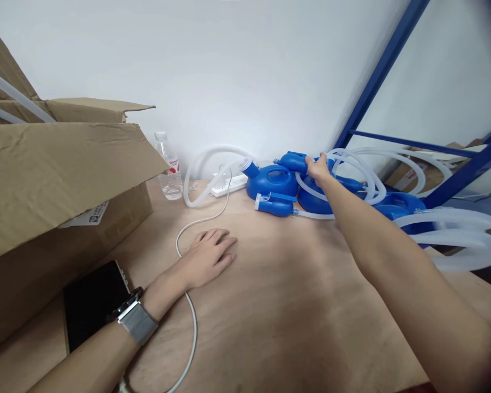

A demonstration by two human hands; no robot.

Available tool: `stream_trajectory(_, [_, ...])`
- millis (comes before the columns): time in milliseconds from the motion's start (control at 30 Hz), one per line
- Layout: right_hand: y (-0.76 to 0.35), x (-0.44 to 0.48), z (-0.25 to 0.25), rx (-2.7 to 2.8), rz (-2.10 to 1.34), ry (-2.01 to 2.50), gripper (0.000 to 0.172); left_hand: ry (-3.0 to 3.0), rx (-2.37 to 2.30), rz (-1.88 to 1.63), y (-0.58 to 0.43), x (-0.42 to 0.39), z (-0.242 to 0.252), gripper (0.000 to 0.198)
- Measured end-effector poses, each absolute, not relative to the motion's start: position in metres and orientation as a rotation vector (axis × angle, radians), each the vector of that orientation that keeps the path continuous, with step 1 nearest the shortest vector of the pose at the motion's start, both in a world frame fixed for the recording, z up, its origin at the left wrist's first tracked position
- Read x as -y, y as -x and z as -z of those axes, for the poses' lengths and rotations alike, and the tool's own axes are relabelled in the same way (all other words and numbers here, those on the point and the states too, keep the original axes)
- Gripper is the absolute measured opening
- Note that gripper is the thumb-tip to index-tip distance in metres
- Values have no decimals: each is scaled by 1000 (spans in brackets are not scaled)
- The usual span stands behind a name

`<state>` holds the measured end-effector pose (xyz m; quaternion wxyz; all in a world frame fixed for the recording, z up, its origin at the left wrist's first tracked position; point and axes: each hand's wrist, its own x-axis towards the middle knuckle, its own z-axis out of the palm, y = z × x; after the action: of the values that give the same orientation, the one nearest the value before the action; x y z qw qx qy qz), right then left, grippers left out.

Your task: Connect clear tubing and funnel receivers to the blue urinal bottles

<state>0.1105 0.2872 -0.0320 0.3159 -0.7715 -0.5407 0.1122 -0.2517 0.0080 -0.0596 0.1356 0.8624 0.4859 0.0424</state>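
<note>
My left hand (208, 255) lies flat on the wooden table (278, 305), fingers stretched out, over a white cable (193, 322). It holds nothing, and a metal-band watch sits on its wrist. My right hand (318, 168) reaches to the back of the table and is closed on a blue plastic container (295, 161) in a pile of blue containers (270, 183) tangled with clear tubes (362, 172). A smaller blue part (273, 206) lies in front of the pile.
An open cardboard box (53, 180) fills the left side, with a black phone (94, 300) beside it. A water bottle (168, 168) and a white power strip (229, 185) stand near the wall. A blue metal rack (393, 60) rises at the right.
</note>
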Motion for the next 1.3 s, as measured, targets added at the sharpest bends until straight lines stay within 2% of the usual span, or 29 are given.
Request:
stream_trajectory(167, [-101, -275, 32, 1489, -356, 2052, 57, -2522, -1395, -178, 252, -8, 61, 51])
stream_trajectory(333, [-96, -267, 26, 1754, -274, 2100, 75, -2539, -1385, -209, 253, -8, 64, 50])
stream_trajectory(400, [-96, -262, 22, 1936, -228, 2153, 76, -2544, -1381, -218, 254, -9, 65, 50])
stream_trajectory(633, [-90, -221, 20, 2367, -7, 2169, 53, -2530, -1379, -225, 255, -10, 67, 52])
stream_trajectory(967, [-90, -146, 19, 2641, 186, 2001, 52, -2526, -1375, -214, 255, -10, 67, 55])
stream_trajectory(1067, [-90, -132, 25, 2643, 216, 1975, 59, -2538, -1369, -219, 255, -10, 67, 56])
stream_trajectory(1200, [-83, -131, 28, 2646, 58, 1912, 82, -2546, -1373, -273, 256, -11, 71, 54])
stream_trajectory(1300, [-76, -138, 27, 2597, -85, 1862, 82, -2554, -1371, -313, 256, -11, 73, 53])
